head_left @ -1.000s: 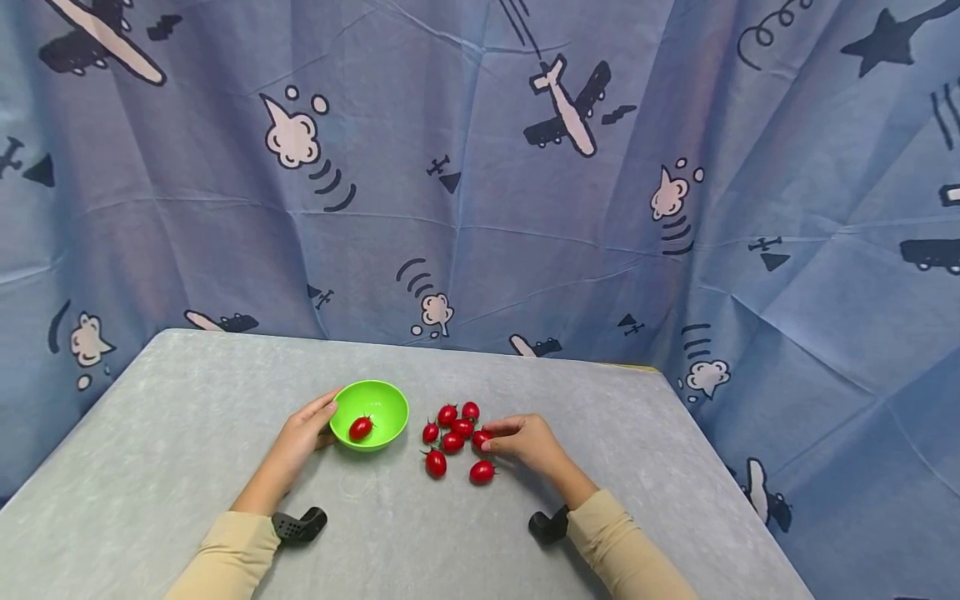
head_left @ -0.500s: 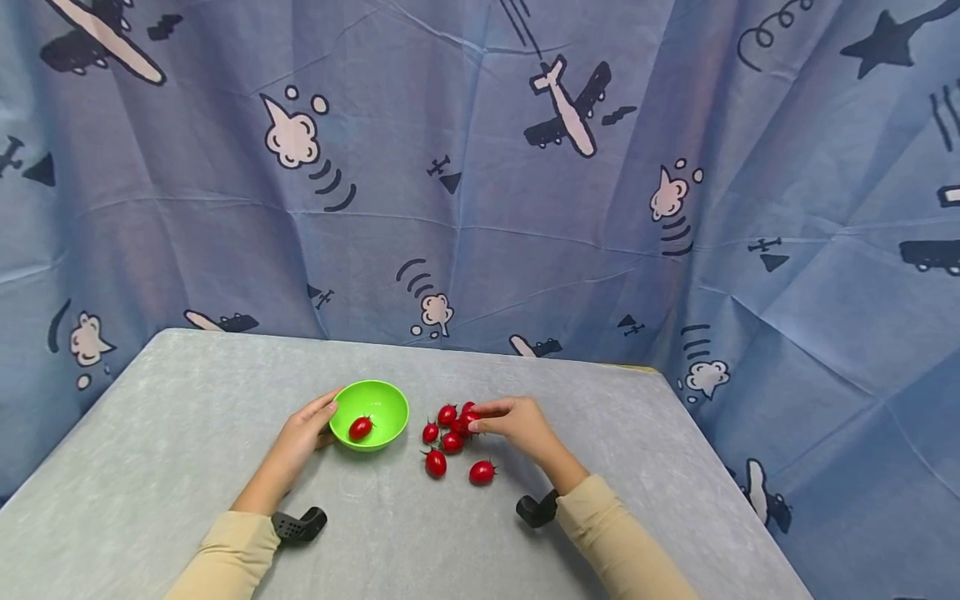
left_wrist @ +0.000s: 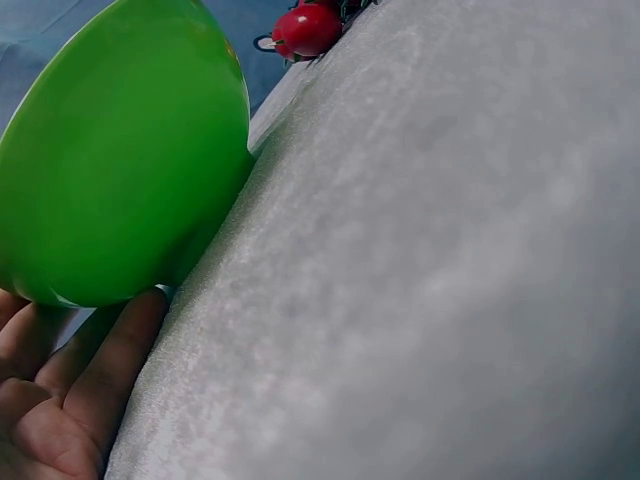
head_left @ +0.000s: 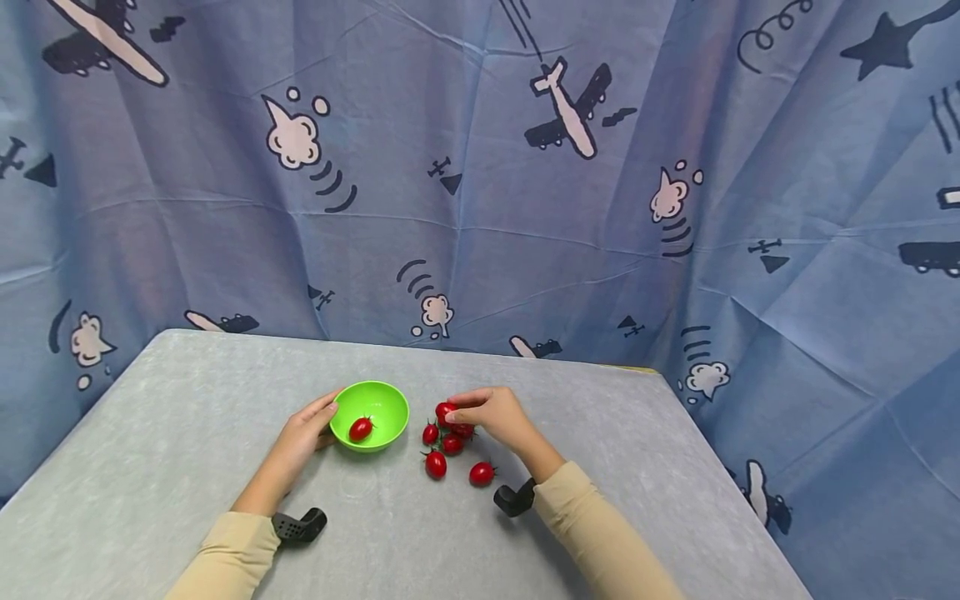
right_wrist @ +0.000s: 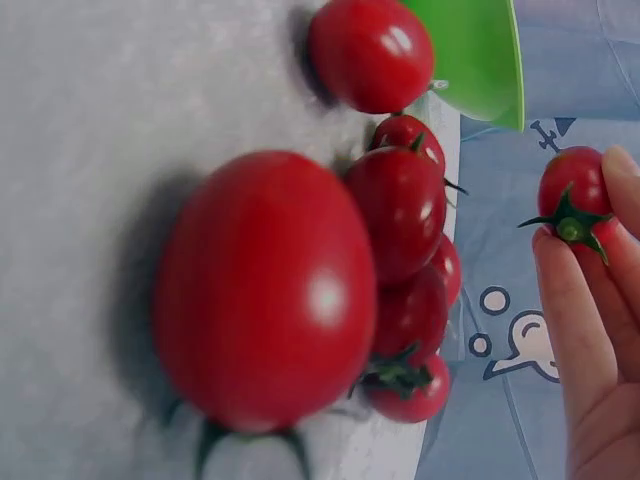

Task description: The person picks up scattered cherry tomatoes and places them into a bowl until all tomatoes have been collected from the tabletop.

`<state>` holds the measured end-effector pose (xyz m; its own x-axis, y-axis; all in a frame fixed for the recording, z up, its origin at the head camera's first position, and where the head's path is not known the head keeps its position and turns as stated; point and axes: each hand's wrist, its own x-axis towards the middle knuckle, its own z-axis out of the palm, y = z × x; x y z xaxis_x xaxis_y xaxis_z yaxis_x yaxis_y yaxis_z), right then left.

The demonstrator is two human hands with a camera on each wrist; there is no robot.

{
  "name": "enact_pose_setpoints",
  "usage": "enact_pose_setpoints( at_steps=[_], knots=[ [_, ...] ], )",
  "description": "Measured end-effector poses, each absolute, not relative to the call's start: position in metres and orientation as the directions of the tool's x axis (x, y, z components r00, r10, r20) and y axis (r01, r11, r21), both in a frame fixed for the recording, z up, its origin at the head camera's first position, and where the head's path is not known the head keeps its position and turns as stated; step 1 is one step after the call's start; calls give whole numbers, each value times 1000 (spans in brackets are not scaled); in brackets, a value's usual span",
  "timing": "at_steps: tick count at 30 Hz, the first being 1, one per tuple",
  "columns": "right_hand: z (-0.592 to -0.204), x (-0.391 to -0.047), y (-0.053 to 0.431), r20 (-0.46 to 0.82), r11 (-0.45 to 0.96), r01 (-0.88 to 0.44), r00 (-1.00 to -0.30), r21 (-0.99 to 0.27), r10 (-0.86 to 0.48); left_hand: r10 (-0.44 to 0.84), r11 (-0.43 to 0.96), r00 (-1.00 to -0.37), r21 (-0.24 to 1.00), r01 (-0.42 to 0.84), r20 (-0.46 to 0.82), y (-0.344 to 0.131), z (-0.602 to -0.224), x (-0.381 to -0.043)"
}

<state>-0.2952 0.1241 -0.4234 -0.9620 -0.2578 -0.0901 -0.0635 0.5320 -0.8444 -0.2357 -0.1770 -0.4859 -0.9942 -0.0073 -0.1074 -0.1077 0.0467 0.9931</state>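
A bright green bowl (head_left: 385, 406) stands on the table with one cherry tomato (head_left: 361, 429) inside. My left hand (head_left: 303, 430) holds the bowl at its left side, thumb by the rim and fingers against the outer wall, as the left wrist view shows. My right hand (head_left: 498, 417) pinches a red cherry tomato (right_wrist: 573, 186) between thumb and fingers, its green stem end visible in the right wrist view. This tomato is raised above the tabletop, over the cluster right of the bowl. Part of the cluster is hidden behind the right hand.
Several loose cherry tomatoes lie on the pale grey table (head_left: 240, 392), among them one nearer tomato (head_left: 436, 465) and another (head_left: 482, 474) apart at the right. A blue curtain (head_left: 480, 208) printed with planes hangs behind the table. Each wrist wears a black camera mount (head_left: 300, 526).
With the tomato picked up from the cluster's right side, my right hand has moved left and slightly away, towards the bowl. The left hand and the bowl have stayed in place.
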Motion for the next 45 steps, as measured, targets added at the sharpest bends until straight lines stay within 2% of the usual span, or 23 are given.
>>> enact_pose_setpoints(
  at_steps=[45],
  knots=[
    [-400,-312,41,-82,511,-139,-918,-848,-387,-14,42,-994,993,-112,-112,-177,-487,-237]
  ],
)
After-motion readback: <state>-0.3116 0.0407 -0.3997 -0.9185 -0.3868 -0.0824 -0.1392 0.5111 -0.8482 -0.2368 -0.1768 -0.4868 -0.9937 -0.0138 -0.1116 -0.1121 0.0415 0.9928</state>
